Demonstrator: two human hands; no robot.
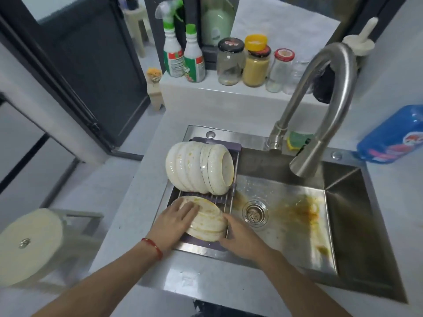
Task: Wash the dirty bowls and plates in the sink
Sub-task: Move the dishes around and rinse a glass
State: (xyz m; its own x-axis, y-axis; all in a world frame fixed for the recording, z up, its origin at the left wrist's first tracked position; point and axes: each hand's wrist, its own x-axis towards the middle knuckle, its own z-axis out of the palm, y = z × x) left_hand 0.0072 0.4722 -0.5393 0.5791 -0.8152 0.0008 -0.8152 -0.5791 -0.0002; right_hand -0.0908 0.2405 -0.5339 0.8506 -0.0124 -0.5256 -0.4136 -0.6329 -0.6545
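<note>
Place: home kitchen
Signs: steel sink (343, 179), curved faucet (338, 88), food jars (255, 62), cleaner bottles (183, 56)

Brushed steel sink (348, 202); glossy, stained ceramic bowls (196, 170); glass jars (230, 62).

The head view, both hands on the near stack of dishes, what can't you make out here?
- How many dishes are in the near stack: the left hand covers its top.
- Right hand fingertips: hidden behind the stack's edge.
- Labels on the green-capped bottles: blurred.
- Blue bottle: cut off by the right edge.
</note>
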